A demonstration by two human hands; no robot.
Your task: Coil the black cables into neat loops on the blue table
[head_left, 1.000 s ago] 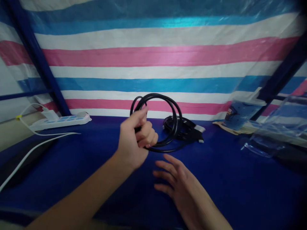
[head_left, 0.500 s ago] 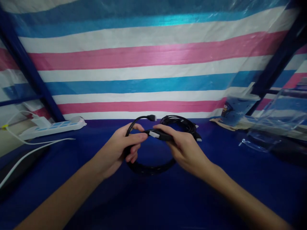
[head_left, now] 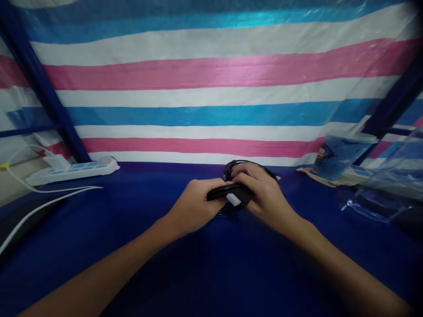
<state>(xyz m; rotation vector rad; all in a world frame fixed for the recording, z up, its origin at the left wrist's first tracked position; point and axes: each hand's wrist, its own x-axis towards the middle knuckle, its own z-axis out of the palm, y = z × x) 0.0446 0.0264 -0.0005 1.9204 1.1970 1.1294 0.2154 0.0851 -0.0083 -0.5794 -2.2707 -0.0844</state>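
My left hand (head_left: 194, 207) and my right hand (head_left: 264, 196) are both closed round a coiled black cable (head_left: 228, 193), squeezed flat between them just above the blue table (head_left: 211, 264). A pale plug end of that cable sticks out below my right fingers. Right behind my hands lies a second black cable coil (head_left: 236, 166), mostly hidden by my right hand.
A white power strip (head_left: 72, 169) with white cords sits at the back left. Clear plastic bags (head_left: 380, 193) and a blue packet (head_left: 333, 154) lie at the right. A striped tarp (head_left: 211, 88) closes the back, with dark blue frame posts on both sides.
The open loop I held up in my left hand came down to the table. My right hand took hold of it, and both hands have pressed it into a tight bundle.
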